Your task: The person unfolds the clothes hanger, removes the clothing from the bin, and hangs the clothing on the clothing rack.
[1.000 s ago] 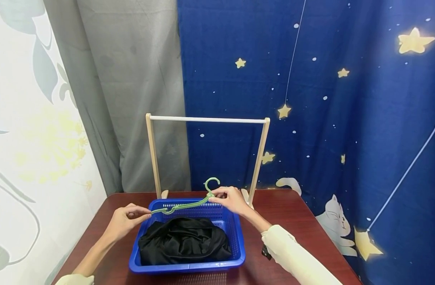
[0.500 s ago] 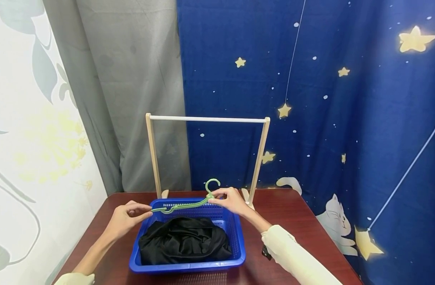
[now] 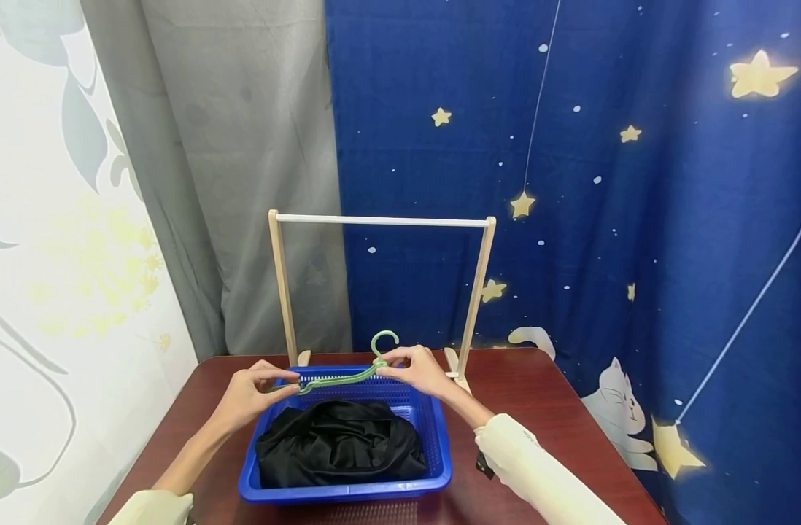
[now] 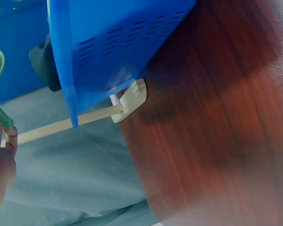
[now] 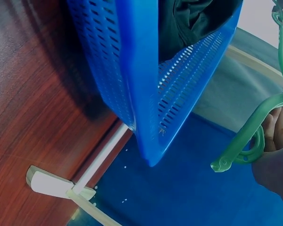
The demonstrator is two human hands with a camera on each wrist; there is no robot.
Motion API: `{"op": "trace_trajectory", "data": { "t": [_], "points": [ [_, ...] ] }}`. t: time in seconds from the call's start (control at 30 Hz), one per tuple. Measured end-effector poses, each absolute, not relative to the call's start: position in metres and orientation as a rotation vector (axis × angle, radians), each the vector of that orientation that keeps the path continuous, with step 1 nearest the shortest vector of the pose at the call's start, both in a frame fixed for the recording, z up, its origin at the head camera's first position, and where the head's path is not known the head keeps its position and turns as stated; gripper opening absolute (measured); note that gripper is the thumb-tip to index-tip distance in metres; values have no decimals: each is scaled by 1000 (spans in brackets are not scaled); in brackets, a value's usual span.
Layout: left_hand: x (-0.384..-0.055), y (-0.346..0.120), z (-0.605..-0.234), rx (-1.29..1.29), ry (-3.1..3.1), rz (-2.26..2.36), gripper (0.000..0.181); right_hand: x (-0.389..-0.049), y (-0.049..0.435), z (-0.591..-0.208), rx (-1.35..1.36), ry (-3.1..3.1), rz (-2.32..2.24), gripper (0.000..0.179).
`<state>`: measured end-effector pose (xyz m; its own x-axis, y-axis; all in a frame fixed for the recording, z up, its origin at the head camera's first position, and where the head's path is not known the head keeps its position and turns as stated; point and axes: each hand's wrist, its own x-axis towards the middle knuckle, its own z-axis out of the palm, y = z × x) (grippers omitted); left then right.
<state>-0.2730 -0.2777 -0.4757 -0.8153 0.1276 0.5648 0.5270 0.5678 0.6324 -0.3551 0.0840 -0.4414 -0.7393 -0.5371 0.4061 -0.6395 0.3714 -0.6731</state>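
A green clothes hanger (image 3: 341, 380) is held above the basket, its hook (image 3: 384, 340) pointing up. My left hand (image 3: 251, 394) pinches the hanger's left arm between thumb and fingers. At the base of the hook, my right hand (image 3: 420, 370) grips the hanger, hiding most of its right arm; the tip of that arm (image 5: 221, 164) shows in the right wrist view. Below lies a crumpled black cloth (image 3: 338, 445) inside the blue plastic basket (image 3: 344, 494); its kind cannot be told. In the left wrist view, my left hand (image 4: 2, 162) is at the hanger's end.
Behind the basket stands a rack with wooden posts (image 3: 477, 299) and a white top bar (image 3: 381, 220). All of it rests on a reddish-brown table (image 3: 519, 408). Grey (image 3: 256, 146) and blue star-patterned curtains (image 3: 427, 168) hang behind.
My left hand has moved right, farther in along the hanger's arm. The hanger and my right hand have shifted slightly left. Basket and cloth stay in place.
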Motion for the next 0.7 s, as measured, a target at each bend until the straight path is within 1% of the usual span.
{"op": "trace_trajectory", "data": {
  "t": [0.4, 0.7],
  "points": [
    [-282, -259, -466, -605, -2333, -1132, 18, -355, 78, -442, 1010, -2488, 1413, 23],
    [-288, -252, -462, -638, -2341, -1161, 17, -354, 75, -443, 1041, -2475, 1447, 25]
  ]
}}
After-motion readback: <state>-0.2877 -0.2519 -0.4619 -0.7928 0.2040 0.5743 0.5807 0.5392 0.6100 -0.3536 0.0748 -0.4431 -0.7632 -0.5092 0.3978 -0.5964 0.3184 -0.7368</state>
